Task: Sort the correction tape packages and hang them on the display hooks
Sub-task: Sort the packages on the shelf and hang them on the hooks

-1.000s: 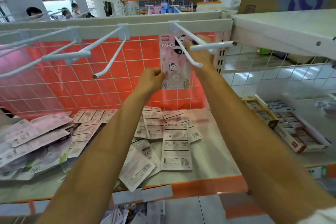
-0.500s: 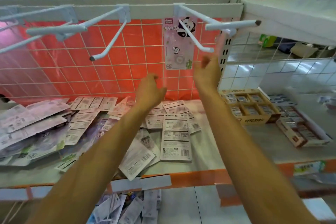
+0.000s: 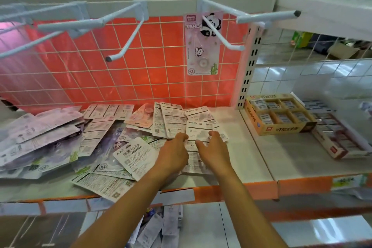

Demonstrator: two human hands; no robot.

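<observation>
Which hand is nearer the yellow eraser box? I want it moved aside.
Right. The right hand lies over the white packages, on the side toward the eraser box; the left hand is farther left.

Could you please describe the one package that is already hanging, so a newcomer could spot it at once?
Start at the orange wire grid panel behind the shelf. On its right side a white hook juts out, and from it hangs the panda package. It is the only package on any hook; every other one lies flat on the shelf below.
</observation>
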